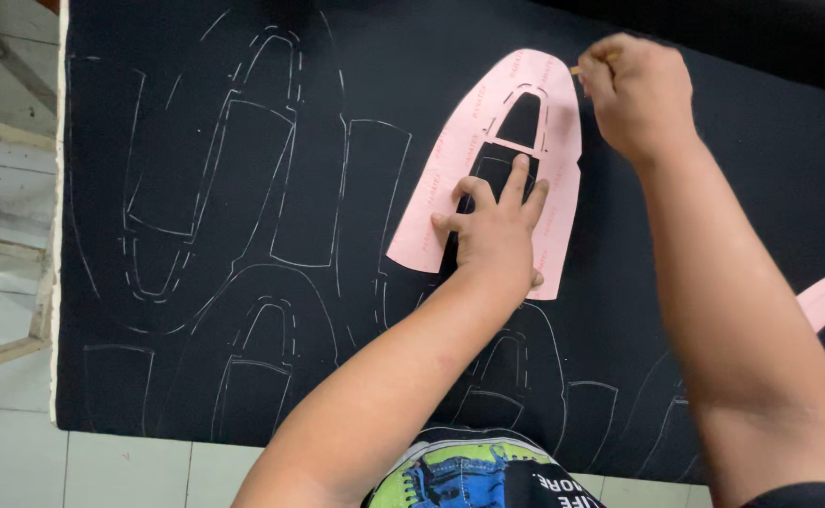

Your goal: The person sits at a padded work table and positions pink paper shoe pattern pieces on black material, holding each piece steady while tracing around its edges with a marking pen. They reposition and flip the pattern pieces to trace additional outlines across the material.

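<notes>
Black sheet (pixel 713 169) spread flat, earlier outlines left of left hand (pixel 495 230). Left palm pins pink template (pixel 488 122); right hand (pixel 638 89) pinches marker (pixel 576 70) at edge. Press firm, hug edge.

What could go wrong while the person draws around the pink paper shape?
1. The left hand presses only the middle of the pink template, so its free edges might shift or lift and spoil the outline.
2. The right hand traces at the template's upper edge with a thin marking tool; a slip could leave a stray line on the black material, which already carries close-packed outlines.
</notes>
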A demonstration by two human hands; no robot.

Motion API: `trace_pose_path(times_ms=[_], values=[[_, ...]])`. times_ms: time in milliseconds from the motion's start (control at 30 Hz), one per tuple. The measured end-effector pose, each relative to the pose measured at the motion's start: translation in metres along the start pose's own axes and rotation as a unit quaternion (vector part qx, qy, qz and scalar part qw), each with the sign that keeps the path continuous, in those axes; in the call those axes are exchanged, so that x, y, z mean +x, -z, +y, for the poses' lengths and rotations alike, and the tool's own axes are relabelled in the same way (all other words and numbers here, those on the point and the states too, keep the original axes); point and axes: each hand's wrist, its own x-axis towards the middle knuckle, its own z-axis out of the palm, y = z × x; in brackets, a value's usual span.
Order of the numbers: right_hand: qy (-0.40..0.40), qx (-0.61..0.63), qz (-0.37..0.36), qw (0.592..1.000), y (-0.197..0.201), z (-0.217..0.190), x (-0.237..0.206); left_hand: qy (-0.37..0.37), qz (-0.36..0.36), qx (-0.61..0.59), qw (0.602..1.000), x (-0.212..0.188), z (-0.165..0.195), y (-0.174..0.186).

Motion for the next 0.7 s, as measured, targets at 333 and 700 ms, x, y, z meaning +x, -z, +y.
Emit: trace_pose_path(times_ms=[333, 700], values=[[-0.135, 0.067, -0.035, 0.988, 0.007, 0.008, -0.097, -0.005, -0.002, 0.004, 1.0, 0.0, 0.001, 0.003], [-0.172, 0.062, -0.084, 0.979, 0.019, -0.037, -0.198, -0.016, 0.029, 0.035, 0.999, -0.002, 0.0, 0.0]])
